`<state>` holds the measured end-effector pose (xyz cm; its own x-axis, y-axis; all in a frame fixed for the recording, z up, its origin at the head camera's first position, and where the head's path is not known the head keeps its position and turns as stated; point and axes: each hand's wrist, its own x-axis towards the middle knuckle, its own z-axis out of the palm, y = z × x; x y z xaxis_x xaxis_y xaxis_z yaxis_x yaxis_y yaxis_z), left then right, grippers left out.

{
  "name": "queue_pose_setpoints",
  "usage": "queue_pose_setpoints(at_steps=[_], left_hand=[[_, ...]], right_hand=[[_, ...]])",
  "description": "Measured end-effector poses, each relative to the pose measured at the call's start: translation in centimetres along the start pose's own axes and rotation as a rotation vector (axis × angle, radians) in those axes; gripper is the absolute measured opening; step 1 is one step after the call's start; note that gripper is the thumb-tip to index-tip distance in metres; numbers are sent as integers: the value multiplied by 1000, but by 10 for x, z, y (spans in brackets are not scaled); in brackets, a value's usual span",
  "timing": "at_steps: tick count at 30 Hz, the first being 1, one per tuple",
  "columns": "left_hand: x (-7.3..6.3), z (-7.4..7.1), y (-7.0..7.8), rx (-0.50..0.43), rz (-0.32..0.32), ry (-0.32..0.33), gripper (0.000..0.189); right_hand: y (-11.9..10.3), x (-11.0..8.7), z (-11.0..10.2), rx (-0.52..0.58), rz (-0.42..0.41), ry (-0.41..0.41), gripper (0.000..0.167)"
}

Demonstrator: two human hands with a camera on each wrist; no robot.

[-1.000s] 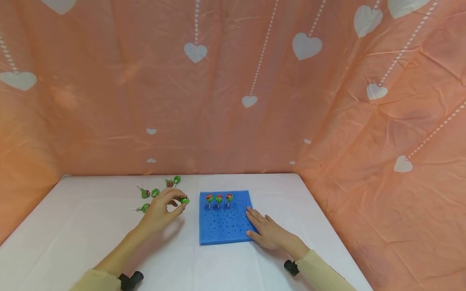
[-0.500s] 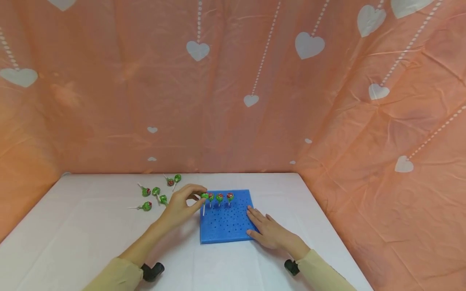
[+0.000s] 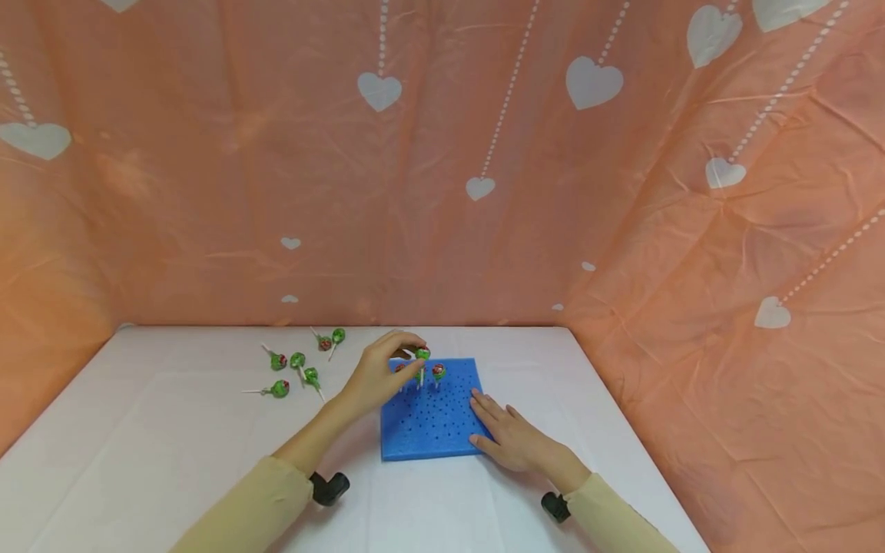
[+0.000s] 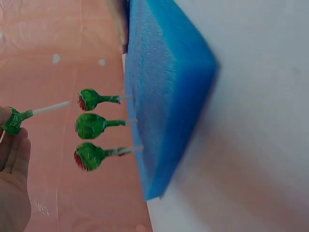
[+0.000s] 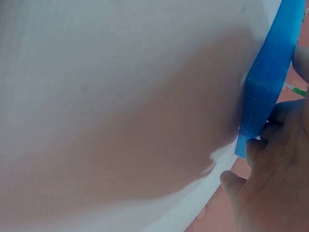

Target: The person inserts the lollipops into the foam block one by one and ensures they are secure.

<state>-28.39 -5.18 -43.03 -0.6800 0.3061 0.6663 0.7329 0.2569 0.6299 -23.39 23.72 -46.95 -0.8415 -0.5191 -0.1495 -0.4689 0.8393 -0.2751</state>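
Observation:
My left hand [image 3: 376,374] pinches a green-wrapped lollipop [image 4: 17,121] by its candy head, its white stick pointing down over the back of a blue foam block [image 3: 432,430]. In the left wrist view the stick's tip is free of the foam. Three lollipops [image 4: 91,126] stand in a row with their sticks in the block; in the head view my left hand and the held lollipop partly cover them. My right hand [image 3: 515,442] rests on the block's right edge, fingers extended over its top. Many small holes dot the foam.
Several loose lollipops [image 3: 280,389] lie on the white table [image 3: 173,453], left of the block. An orange curtain [image 3: 332,192] with white hearts rises behind the table and along its right side. Each wrist carries a small black camera [image 3: 330,488].
My left hand has carried the lollipop rightward from beside the loose ones to above the standing row, turning its stick downward. My right hand has stayed on the block's edge.

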Motion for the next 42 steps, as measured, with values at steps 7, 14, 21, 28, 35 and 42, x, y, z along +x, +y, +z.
queue_pose_setpoints(at_steps=[7, 14, 21, 28, 35, 42], left_hand=[[15, 17, 3, 44, -46, -9, 26], [28, 30, 1, 46, -15, -35, 27], [33, 38, -6, 85, -5, -74, 25], [31, 47, -9, 143, -51, -138, 25], [27, 55, -11, 200, -102, -181, 21], [23, 58, -15, 247, -118, -180, 20]], right_hand=[[3, 1, 1, -1, -2, 3, 71], [2, 0, -1, 9, -13, 1, 71], [2, 0, -1, 10, -9, -2, 72], [5, 1, 2, 12, -3, -3, 73], [5, 1, 1, 13, -17, 0, 72], [5, 2, 2, 13, -13, 0, 72]])
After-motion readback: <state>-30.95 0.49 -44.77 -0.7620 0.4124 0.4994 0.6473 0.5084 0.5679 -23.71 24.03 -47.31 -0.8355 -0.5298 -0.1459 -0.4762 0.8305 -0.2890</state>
